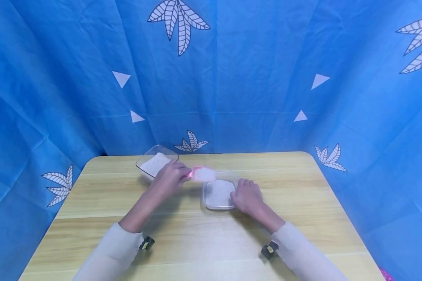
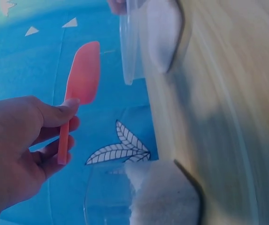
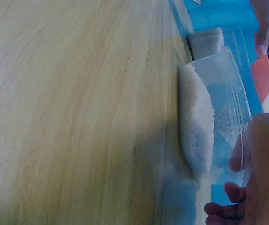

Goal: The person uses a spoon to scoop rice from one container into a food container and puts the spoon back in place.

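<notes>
My left hand holds a pink scoop by its handle, thumb on one side and fingers on the other. White grains fill the scoop, whose front end overlaps the left rim of a clear plastic container in the head view. More white grains lie inside that container. At its right side, my right hand grips the wall, with the thumb inside and the other fingers outside. Behind the left hand stands a second clear container, also holding white grains and partly hidden by the hand.
Both containers stand on a light wooden table, the second one near its back left edge. A blue patterned curtain hangs behind the table and along its sides. Each sleeve has a small black device at the wrist.
</notes>
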`<state>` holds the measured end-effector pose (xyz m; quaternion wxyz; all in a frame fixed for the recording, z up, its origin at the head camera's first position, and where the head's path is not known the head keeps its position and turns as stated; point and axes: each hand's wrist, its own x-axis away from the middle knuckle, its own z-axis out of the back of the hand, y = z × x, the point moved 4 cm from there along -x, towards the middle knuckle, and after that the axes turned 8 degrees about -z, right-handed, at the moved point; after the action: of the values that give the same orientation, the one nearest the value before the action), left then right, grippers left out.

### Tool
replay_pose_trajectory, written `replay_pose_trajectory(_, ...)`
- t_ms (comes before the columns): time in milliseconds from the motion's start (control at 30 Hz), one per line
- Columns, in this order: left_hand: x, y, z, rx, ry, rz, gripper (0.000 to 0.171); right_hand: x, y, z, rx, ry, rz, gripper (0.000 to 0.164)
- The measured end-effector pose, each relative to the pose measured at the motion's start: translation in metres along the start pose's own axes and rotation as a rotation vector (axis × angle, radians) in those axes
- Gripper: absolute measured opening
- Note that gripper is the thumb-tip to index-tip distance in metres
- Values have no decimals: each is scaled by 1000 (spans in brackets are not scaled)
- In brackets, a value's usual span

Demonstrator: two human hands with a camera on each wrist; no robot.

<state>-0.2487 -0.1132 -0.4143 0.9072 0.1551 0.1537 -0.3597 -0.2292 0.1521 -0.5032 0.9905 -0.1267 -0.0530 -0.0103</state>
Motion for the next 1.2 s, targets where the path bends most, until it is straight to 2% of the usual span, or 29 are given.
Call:
replay_pose_trajectory(167, -5, 6, -5, -40, -16, -23, 20, -1, 0, 0, 0, 0, 3, 38)
replay_pose_trajectory(433, -16, 20, -8, -183, -5, -132, 18, -2, 1, -1, 9, 0, 1, 38)
replay_pose_trajectory(600, -19, 26, -12, -194, -36, -152, 20, -2, 1, -1, 9, -4, -4, 37)
replay_pose_trajectory(1000, -18, 35, -14, -272, 18, -262, 39, -3, 2, -1, -7, 12, 2, 31)
replay_pose_trajectory(1200, -17, 39, -14, -280, 12, -288, 41, -3, 2, -1, -9, 0, -5, 33)
